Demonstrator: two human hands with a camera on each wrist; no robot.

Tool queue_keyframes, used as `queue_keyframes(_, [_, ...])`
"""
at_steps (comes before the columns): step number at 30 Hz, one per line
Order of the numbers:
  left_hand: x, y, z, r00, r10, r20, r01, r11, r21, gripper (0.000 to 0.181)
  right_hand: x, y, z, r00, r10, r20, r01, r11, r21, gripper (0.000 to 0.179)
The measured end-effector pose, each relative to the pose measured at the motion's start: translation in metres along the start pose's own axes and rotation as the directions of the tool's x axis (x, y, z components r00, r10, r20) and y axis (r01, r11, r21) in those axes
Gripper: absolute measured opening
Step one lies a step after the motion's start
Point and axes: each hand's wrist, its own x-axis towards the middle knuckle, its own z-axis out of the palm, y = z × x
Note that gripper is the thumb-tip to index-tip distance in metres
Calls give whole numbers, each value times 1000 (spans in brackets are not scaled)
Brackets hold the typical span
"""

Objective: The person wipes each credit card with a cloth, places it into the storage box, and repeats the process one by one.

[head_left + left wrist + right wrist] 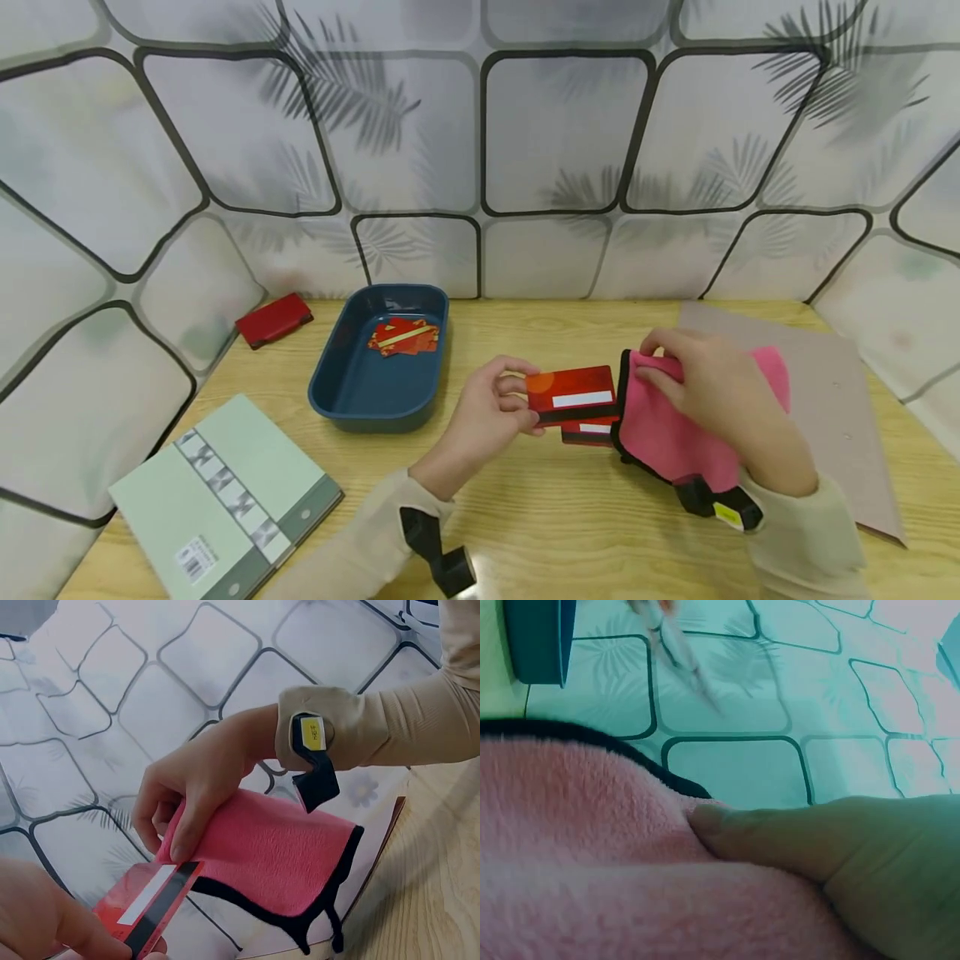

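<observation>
My left hand [480, 408] pinches a red card [558, 385] by its left end; the card has a white strip and a black stripe. Below it, a second red card [583, 435] shows partly, its right end hidden by a pink cloth [671, 437] with black edging. With thumb and fingers, my right hand [708, 379] pinches the top of the cloth. In the left wrist view, the held card [124, 896] overlaps the cloth's edge [217, 889]. Fuzzy pink fabric [577, 802] fills the lower part of the right wrist view beside the thumb [757, 832].
A blue basin [330, 392] holds several red and gold cards [405, 337]. Left of it lies a dark red wallet [273, 320]. A pale green binder [225, 500] is at the front left. Under the cloth's right side lies a greyish-pink board [832, 417].
</observation>
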Motion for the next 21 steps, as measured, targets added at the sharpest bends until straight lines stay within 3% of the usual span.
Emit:
queue_keyframes(5, [3,-3,-3,999,13,-37,-13,1000,4,47,-1,-3,-5,1000,-2,14,1,998,60,24])
queue_keyframes(11, [6,-3,-3,992,51,-114,-42,996,74,47,-1,-14,-12,999,-36,6,36,995,91,19])
queue_keyframes(21, [10,-2,-3,963,195,-187,-150,961,230,49,-1,-21,-11,998,-23,58,17,994,111,20])
